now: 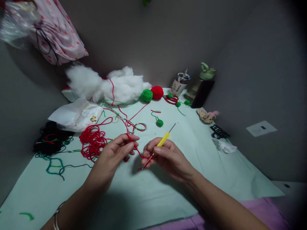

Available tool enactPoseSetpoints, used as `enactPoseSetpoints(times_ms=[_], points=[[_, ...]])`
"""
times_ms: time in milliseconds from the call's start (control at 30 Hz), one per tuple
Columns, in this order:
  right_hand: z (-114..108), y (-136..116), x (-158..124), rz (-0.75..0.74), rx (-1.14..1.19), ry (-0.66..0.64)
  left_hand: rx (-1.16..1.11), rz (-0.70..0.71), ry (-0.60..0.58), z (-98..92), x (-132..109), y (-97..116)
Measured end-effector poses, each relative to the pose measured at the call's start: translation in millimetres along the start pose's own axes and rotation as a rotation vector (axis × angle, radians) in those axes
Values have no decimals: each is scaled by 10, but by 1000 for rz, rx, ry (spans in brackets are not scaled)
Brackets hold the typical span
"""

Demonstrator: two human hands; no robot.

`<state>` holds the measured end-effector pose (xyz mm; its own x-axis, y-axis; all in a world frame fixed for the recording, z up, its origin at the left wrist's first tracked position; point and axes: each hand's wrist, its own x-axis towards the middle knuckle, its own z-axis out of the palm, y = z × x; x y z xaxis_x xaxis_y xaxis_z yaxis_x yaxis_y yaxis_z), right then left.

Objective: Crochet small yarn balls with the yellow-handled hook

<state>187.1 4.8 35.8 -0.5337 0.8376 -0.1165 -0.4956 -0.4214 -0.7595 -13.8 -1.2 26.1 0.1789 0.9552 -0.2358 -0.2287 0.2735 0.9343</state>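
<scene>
A crochet hook (164,139) with a yellow handle and thin metal ends is pinched in my right hand (168,156). Red yarn (138,150) is looped near the hook's lower end and runs up to my left hand (117,150), whose thumb and fingers are closed on the strand. A short red piece hangs at the hook's lower tip. Beyond my hands lie a tangled heap of red yarn (92,142), a small green crocheted ball (159,122) with a tail, and a red, green and white cord loop (140,127).
White stuffing (124,86) is piled at the back beside a green yarn ball (146,95) and a red yarn ball (157,92). Red-handled scissors (171,100), a pen cup (178,85) and a green-topped bottle (206,72) stand or lie back right. Black yarn (51,140) sits left.
</scene>
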Motion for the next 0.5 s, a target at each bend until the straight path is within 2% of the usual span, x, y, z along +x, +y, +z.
enactPoseSetpoints(times_ms=[167, 433, 500], points=[[18, 1, -8, 29, -2, 5, -37, 7, 45, 14, 19, 27], [25, 2, -19, 96, -17, -11, -201, 79, 223, 31, 39, 136], [22, 2, -20, 112, -10, -27, -159, 92, 222, -12, 61, 141]])
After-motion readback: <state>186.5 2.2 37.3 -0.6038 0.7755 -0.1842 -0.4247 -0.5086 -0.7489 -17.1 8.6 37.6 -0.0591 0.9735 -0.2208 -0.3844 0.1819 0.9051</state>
